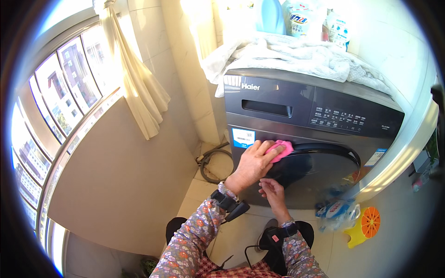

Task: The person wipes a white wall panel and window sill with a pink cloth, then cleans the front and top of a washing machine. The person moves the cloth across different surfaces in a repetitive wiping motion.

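Note:
My left hand (255, 163) presses a bunched pink cloth (280, 151) against the front of a dark grey front-loading Haier washing machine (271, 125). The cloth touches the upper left of the round door's black rim (325, 150), just right of a blue and white sticker (243, 137). Lower down, my right hand (274, 194) hovers before the door's lower left part, fingers loosely bent and apart, holding nothing. Both wrists wear black strapped devices over floral sleeves.
A white crumpled cloth (295, 55) and detergent containers lie on the machine. A grey hose (205, 166) coils on the floor at left. Near the machine's lower right are a plastic-wrapped pack (337, 211) and a yellow stool with an orange-slice pattern (370, 222). A cream curtain (139, 93) hangs left.

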A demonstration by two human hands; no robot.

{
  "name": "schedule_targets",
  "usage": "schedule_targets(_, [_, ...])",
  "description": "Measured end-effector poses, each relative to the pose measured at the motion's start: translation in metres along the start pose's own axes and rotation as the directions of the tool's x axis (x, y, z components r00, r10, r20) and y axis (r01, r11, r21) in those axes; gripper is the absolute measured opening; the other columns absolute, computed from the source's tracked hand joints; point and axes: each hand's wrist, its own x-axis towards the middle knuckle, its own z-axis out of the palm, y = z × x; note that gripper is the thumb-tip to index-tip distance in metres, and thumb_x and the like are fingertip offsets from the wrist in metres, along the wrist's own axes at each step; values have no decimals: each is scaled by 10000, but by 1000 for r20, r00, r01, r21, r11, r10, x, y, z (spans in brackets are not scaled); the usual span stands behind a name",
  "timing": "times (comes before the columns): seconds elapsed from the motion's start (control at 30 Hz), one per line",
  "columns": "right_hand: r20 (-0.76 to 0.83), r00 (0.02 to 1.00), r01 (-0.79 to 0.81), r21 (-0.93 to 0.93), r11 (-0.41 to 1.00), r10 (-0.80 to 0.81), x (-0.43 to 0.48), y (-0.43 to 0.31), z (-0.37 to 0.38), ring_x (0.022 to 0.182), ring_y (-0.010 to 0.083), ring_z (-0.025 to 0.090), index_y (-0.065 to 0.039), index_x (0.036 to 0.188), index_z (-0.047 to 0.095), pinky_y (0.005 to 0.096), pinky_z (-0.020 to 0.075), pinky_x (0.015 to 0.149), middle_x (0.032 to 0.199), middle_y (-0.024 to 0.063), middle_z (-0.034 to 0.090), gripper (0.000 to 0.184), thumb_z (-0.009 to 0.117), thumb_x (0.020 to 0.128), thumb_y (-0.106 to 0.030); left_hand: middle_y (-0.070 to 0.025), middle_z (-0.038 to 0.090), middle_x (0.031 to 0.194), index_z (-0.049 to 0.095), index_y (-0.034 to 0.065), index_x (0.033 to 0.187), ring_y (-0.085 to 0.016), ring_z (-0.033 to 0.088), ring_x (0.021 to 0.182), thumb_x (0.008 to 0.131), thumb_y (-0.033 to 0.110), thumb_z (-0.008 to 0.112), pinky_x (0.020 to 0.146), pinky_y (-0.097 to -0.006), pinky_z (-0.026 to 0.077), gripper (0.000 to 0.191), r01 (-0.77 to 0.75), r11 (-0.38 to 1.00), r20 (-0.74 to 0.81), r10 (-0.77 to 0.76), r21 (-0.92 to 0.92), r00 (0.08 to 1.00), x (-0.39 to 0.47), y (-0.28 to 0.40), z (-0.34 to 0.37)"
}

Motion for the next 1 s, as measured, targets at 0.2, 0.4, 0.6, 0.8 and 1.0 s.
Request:
schedule_targets(0.2, [14, 1000, 19, 22, 1000, -20, -2, -8, 2, 775, 83, 656, -39, 1148, 659, 211, 505, 637, 1005, 41, 699, 219, 622, 993, -189, -121, 582, 1181, 570, 124, 1320, -340, 582, 1024, 763, 6, 657, 903, -388, 507, 576, 368, 893, 1, -381, -258, 925, -93, -29, 29])
schedule_targets(0.4, [-43, 997, 58, 47, 997, -56, -1, -6, 1, 771, 75, 650, -40, 1135, 661, 200, 501, 638, 1003, 37, 692, 209, 623, 997, -193, -151, 589, 1168, 536, 75, 1340, -304, 602, 1088, 832, -7, 599, 959, -352, 482, 519, 610, 631, 7, -692, -479, 722, -172, -33, 92])
schedule_targets(0.6, [-43, 998, 53, 32, 998, -52, 0, -7, 0, 768, 75, 650, -34, 1135, 659, 203, 507, 641, 1000, 37, 692, 211, 617, 1001, -191, -127, 617, 1220, 538, 43, 1329, -227, 597, 1143, 871, 13, 620, 1000, -340, 469, 466, 628, 508, 72, -741, -590, 667, -180, -34, 99])
schedule_targets(0.8, [-39, 998, 45, 26, 999, -44, -1, -9, 2, 770, 76, 651, -43, 1141, 665, 205, 501, 643, 999, 34, 695, 209, 618, 1001, -192, -176, 566, 1150, 544, 39, 1320, -336, 580, 1094, 822, -29, 585, 975, -395, 469, 504, 393, 734, -223, -585, -554, 780, -74, -21, 33])
schedule_targets(1.0, [-48, 998, 50, 28, 998, -49, -4, -15, 0, 781, 77, 651, -52, 1146, 668, 206, 497, 650, 1013, 34, 696, 204, 615, 1002, -186, -196, 532, 1192, 535, 83, 1345, -390, 573, 1063, 767, -28, 664, 913, -432, 502, 602, 317, 930, -459, -367, -186, 809, -31, -39, 13])
